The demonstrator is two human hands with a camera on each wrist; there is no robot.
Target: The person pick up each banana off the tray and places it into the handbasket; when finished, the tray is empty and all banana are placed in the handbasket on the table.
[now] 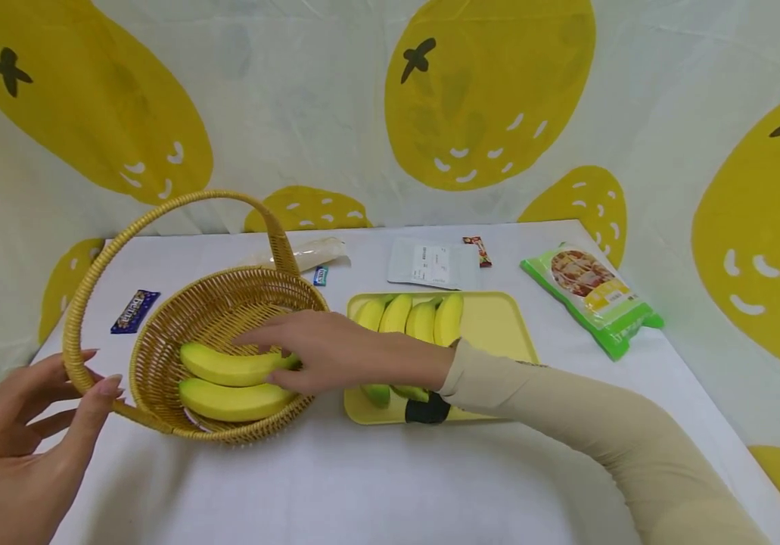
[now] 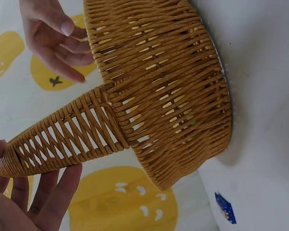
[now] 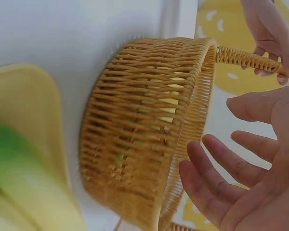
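Note:
My left hand (image 1: 25, 450) grips the handle of a woven wicker basket (image 1: 147, 363) between thumb and fingers, as the left wrist view also shows. Two yellow bananas with green tips lie side by side inside it, the nearer banana (image 1: 236, 403) in front of the other banana (image 1: 222, 365). Over the basket's right side hovers my right hand (image 1: 321, 352), its fingers spread and relaxed. In the right wrist view nothing sits in that hand (image 3: 250, 178), beside the basket's rim. To the right, several bananas (image 1: 449, 318) lie in a row on a yellow tray (image 1: 495, 314), partly hidden by my right forearm.
A dark blue snack packet (image 1: 135, 311) lies left of the basket. Behind are a clear plastic package (image 1: 321, 252), a small blue packet (image 1: 321, 275), a white labelled pouch (image 1: 430, 263) and a red wrapper (image 1: 478, 251). A green food bag (image 1: 590, 295) lies at right. Something black (image 1: 427, 409) is on the tray.

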